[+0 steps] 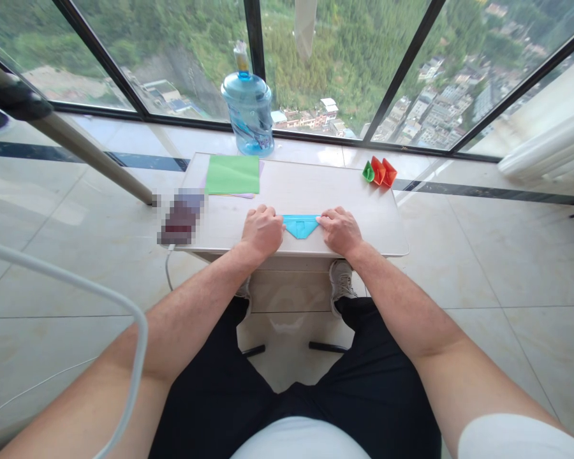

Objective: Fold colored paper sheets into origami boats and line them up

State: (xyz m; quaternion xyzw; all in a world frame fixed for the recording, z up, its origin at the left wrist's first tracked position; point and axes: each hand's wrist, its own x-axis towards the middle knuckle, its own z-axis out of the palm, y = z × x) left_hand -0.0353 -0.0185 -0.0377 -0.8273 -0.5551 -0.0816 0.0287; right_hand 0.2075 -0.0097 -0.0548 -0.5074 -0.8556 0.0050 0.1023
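Note:
A folded blue paper (300, 225) lies near the front edge of a small beige table (310, 185). My left hand (262, 231) is curled with its fingers pressed on the paper's left end. On the paper's right end rests my right hand (339, 229), fingers also curled and pressing down. Both hands pin the paper flat against the tabletop.
A stack of green and purple paper sheets (233, 174) lies at the table's back left. Folded paper boats, one green (368, 171) and two red (383, 171), stand at the back right. A blue water jug (247, 111) stands by the window. A blurred dark object (180, 218) sits at the left edge.

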